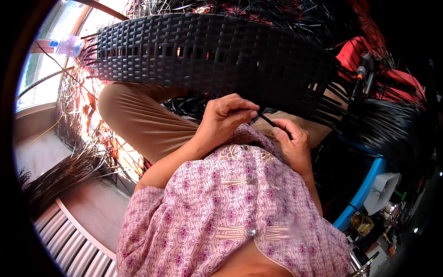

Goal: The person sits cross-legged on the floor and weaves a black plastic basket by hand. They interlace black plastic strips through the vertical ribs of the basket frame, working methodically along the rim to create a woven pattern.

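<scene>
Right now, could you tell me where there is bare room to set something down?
Bare wooden floor lies lower left, between the loose black strands and the ribbed metal edging. The lap under the woven black panel and the cluttered right side by the blue frame are crowded.

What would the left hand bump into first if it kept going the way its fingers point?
Probably the black strip pinched between both hands, then the right hand. The left hand points right, toward them; depth is unclear.

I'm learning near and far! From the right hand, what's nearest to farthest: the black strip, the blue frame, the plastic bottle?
1. Black strip: pinched in the right hand itself.
2. Blue frame: lower right of that hand.
3. Plastic bottle: far upper left, by the window.
</scene>
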`<state>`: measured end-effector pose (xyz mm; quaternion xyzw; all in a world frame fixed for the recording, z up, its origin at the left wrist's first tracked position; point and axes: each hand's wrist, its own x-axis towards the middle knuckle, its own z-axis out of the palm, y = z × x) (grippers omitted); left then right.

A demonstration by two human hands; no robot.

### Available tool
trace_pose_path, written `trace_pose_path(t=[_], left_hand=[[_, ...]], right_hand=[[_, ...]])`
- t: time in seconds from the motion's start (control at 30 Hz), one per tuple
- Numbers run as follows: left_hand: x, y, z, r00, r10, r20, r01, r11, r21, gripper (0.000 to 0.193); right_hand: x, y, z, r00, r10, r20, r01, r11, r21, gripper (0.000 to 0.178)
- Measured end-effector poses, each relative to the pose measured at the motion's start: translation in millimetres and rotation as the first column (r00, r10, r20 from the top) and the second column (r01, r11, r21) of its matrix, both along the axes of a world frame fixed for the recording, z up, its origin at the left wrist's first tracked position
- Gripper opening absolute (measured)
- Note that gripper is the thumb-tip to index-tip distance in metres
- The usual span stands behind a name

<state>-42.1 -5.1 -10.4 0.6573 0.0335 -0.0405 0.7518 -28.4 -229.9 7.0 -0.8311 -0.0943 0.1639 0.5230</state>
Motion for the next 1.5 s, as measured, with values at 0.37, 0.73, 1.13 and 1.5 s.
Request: trace_pose_path(t=[0.37, 0.73, 1.13, 1.5], left_hand=[[13, -16, 5, 0.985, -0.172, 0.013, 0.172, 0.985, 0.031, 0.016], [41, -39, 30, 0.920, -0.346, 0.184, 0.168, 0.772, 0.613, 0.010], [62, -77, 31, 0.866, -0.430, 0.254, 0.220, 0.785, 0.579, 0.010], [82, -100, 25, 0.923, -0.383, -0.042, 0.365, 0.834, 0.415, 0.038]], right_hand=[[7, -3, -4, 0.998, 0.006, 0.061, -0.015, 0.988, 0.151, 0.020], [15, -28, -5, 0.978, -0.088, 0.187, 0.087, 0.996, 0.013, 0.018], [33, -74, 22, 0.960, -0.126, 0.250, 0.142, 0.989, -0.046, 0.012], [94, -118, 22, 0.946, -0.223, 0.235, 0.243, 0.968, -0.061, 0.013]])
